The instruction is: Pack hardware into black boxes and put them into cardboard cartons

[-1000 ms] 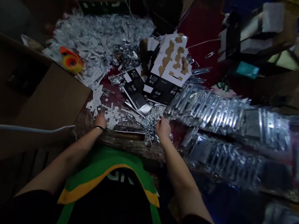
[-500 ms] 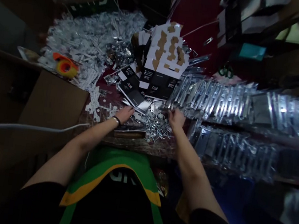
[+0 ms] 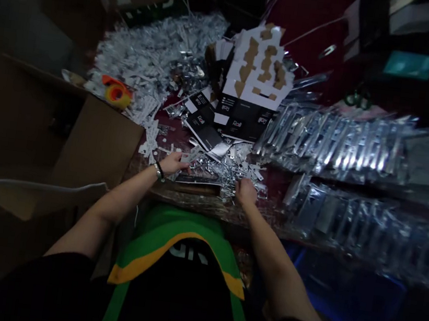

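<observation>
Now | left hand (image 3: 172,163): fingers open by silver metal pieces (image 3: 223,171); right hand (image 3: 245,192): fingers curled, grip unclear; black cartons (image 3: 240,116) print "Roll"

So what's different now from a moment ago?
The left hand has moved right, away from the white punched strips, to the edge of the loose metal fittings. The right hand has dropped from the bagged silver parts onto those fittings. I can't tell whether either hand grasped anything. The printed cards and orange tape roll stayed put.
</observation>
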Motion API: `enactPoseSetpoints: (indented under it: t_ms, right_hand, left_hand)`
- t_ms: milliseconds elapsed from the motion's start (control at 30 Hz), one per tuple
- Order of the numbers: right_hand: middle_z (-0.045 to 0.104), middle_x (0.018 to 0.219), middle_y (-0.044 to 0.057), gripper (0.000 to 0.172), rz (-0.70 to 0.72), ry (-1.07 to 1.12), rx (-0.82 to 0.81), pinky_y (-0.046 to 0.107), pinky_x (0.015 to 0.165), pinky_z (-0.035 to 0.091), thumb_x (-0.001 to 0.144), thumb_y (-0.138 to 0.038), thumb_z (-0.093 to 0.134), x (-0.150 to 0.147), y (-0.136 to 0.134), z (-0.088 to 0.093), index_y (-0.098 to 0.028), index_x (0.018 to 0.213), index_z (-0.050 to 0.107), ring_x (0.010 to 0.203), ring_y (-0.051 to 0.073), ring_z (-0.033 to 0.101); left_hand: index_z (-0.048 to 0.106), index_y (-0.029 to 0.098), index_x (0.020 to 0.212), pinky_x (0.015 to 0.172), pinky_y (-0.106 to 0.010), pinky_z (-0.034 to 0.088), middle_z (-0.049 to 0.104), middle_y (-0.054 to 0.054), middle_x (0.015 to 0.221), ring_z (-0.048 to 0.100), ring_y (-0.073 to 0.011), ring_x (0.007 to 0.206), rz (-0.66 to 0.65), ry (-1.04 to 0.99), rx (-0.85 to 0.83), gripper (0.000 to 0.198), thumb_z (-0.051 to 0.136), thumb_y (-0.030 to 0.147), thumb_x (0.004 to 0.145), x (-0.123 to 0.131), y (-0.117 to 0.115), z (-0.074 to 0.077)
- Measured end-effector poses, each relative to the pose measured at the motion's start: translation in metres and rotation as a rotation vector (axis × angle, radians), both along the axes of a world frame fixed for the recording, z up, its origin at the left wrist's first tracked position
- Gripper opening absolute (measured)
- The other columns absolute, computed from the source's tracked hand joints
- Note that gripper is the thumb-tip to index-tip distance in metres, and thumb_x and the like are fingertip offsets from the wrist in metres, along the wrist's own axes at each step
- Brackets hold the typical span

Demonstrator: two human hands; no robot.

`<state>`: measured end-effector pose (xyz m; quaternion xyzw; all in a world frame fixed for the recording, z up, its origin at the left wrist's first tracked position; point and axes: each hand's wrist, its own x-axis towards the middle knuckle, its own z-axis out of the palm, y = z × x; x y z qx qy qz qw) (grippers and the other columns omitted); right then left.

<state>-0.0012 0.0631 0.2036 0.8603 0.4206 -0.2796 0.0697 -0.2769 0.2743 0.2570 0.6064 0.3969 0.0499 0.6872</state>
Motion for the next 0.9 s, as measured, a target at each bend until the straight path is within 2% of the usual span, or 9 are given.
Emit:
enactPoseSetpoints:
  t_ms: [133,233,300,433,567,633,700,800,900]
  right_hand:
    - [0.068,0.112,0.017,0.035,-0.106,-0.031,0.189,0.038,0.087,0.049,0.106,-0.032,0.038,0.002,-0.026,0.024,-0.013,0.118,0.064,0.102,0.028,0.063]
    - [0.07,0.108,0.014,0.029,0.245,0.164,0.406,0.04,0.095,0.049,0.102,-0.024,0.042,-0.054,-0.029,0.043,-0.018,0.108,0.07,0.104,0.027,0.062]
    - [0.072,0.115,0.015,0.03,0.438,0.269,0.39,0.039,0.099,0.048,0.1,-0.017,0.044,-0.104,-0.014,0.048,-0.018,0.11,0.072,0.111,0.027,0.061]
    - [0.073,0.116,0.017,0.032,0.391,0.224,0.166,0.039,0.096,0.05,0.1,-0.019,0.047,-0.141,0.012,0.042,-0.016,0.119,0.073,0.11,0.029,0.064]
    - [0.068,0.132,0.015,0.039,0.305,0.162,0.262,0.035,0.108,0.045,0.101,-0.027,0.05,-0.056,-0.032,0.056,-0.019,0.135,0.067,0.123,0.026,0.06]
    - [0.065,0.13,0.027,0.048,-0.137,-0.162,0.239,0.045,0.105,0.047,0.103,-0.033,0.043,0.009,-0.058,0.064,-0.009,0.139,0.062,0.123,0.032,0.06]
    - [0.053,0.138,0.04,0.067,-0.56,-0.449,0.156,0.055,0.097,0.05,0.102,-0.044,0.045,0.065,-0.076,0.061,0.0,0.152,0.047,0.127,0.042,0.056]
    - [0.047,0.142,0.044,0.095,-0.681,-0.515,0.12,0.063,0.096,0.051,0.09,-0.051,0.066,0.112,-0.093,0.049,0.001,0.161,0.031,0.134,0.05,0.052]
    - [0.06,0.128,0.037,0.083,-0.837,-0.229,0.269,0.06,0.093,0.054,0.073,-0.045,0.083,0.118,-0.11,0.049,-0.008,0.142,0.057,0.127,0.049,0.059]
  left_hand:
    - [0.062,0.014,0.124,0.064,-0.036,0.058,0.071,-0.006,0.085,0.065,-0.0174,0.06,0.18,-0.213,-0.047,0.057,0.072,0.057,0.087,-0.048,-0.045,0.053]
    - [0.064,0.022,0.127,0.075,-0.039,0.06,0.071,-0.007,0.093,0.065,-0.0175,0.066,0.214,-0.173,0.147,0.052,0.059,0.063,0.095,-0.062,-0.097,0.069]
    - [0.07,0.024,0.115,0.09,-0.043,0.058,0.072,-0.01,0.097,0.068,-0.0229,0.082,0.068,-0.124,0.229,0.05,0.066,0.065,0.087,-0.058,-0.123,0.058]
    - [0.077,0.023,0.101,0.109,-0.048,0.048,0.072,-0.016,0.103,0.066,-0.0316,0.105,-0.289,-0.06,0.302,0.042,0.079,0.052,0.071,-0.024,-0.128,0.002]
    - [0.076,0.022,0.112,0.115,-0.048,0.044,0.071,-0.016,0.112,0.063,-0.0341,0.118,-0.3,0.129,0.357,0.036,0.073,0.034,0.078,0.017,-0.109,-0.042]
    - [0.074,0.021,0.112,0.119,-0.05,0.039,0.072,-0.014,0.114,0.06,-0.0358,0.125,-0.185,0.267,0.335,0.031,0.071,0.027,0.082,0.035,-0.11,-0.049]
    - [0.073,0.018,0.112,0.122,-0.055,0.035,0.072,-0.015,0.114,0.057,-0.0374,0.13,-0.095,0.329,0.296,0.029,0.068,0.02,0.084,0.048,-0.119,-0.047]
    - [0.074,0.017,0.114,0.124,-0.053,0.034,0.07,-0.018,0.123,0.057,-0.0358,0.132,-0.072,0.249,0.282,0.034,0.067,0.011,0.08,0.04,-0.142,-0.033]
    - [0.075,0.022,0.115,0.126,-0.05,0.034,0.065,-0.015,0.135,0.053,-0.0321,0.138,-0.047,0.087,0.441,0.034,0.068,0.015,0.083,-0.009,-0.161,-0.022]
